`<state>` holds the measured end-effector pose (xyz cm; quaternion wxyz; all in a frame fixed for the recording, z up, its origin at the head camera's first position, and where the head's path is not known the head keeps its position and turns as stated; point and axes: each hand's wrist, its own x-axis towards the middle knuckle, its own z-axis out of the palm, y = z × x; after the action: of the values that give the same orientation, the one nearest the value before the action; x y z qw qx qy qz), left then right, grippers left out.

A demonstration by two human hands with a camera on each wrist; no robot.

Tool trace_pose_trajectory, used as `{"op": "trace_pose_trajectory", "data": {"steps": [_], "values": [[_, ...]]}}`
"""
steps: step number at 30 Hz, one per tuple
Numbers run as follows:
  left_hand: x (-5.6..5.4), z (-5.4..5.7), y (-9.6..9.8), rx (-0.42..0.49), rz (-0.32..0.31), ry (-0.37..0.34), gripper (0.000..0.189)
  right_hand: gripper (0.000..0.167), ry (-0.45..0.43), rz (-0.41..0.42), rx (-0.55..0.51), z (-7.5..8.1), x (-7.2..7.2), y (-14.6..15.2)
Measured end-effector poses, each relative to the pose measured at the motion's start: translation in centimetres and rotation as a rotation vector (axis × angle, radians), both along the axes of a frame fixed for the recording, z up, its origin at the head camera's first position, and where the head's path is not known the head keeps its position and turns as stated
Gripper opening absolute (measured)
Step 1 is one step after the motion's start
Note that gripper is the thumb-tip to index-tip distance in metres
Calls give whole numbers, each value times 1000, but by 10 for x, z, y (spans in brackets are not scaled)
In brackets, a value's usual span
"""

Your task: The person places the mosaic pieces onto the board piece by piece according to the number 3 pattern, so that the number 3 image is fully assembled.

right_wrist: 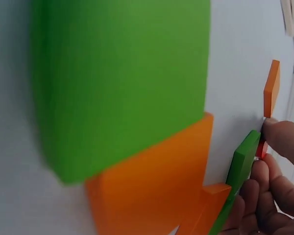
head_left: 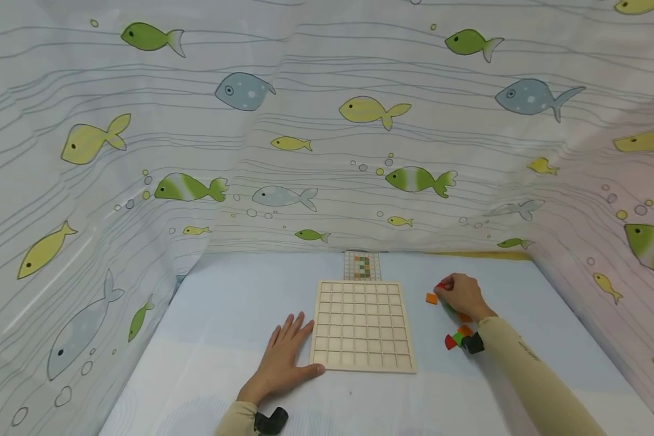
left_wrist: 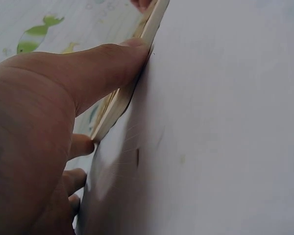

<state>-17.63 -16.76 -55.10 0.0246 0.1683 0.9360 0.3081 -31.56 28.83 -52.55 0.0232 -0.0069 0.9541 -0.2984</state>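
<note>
A pale wooden grid board [head_left: 362,327] lies flat on the table. My left hand [head_left: 283,357] rests at its left side with fingers spread, the thumb pressing the front left corner; the left wrist view shows that thumb [left_wrist: 103,63] against the board's edge. To the right of the board, my right hand [head_left: 462,295] pinches a small red tile [right_wrist: 262,148] between thumb and fingers, low over the table. Just beyond the fingertips lies an orange square tile [head_left: 432,298]. A green tile [right_wrist: 242,159] stands out beside the curled fingers in the right wrist view.
A card with a printed grid pattern [head_left: 350,266] lies behind the board. Nearer the right wrist are a red rounded tile [head_left: 449,342], a green tile [head_left: 458,338] and an orange tile [head_left: 465,330]. A fish-print curtain [head_left: 327,169] surrounds the table on several sides.
</note>
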Motion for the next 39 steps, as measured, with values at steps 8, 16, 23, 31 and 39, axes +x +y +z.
{"op": "trace_pose_trajectory", "data": {"steps": [8, 16, 23, 31, 39], "values": [[1, -2, 1, -5, -3, 2, 96, 30, 97, 105, 159, -6, 4, -6], [2, -2, 2, -6, -2, 8, 96, 32, 80, 88, 100, -9, 2, -8], [3, -1, 1, -18, -1, 9, 96, 29, 151, 111, 55, -5, -1, -26], [0, -4, 1, -20, 6, 14, 96, 25, 232, 207, 41, 7, 3, -55], [-1, -3, 0, -13, 10, 17, 96, 28, 191, 229, 20, 8, 3, -72]]}}
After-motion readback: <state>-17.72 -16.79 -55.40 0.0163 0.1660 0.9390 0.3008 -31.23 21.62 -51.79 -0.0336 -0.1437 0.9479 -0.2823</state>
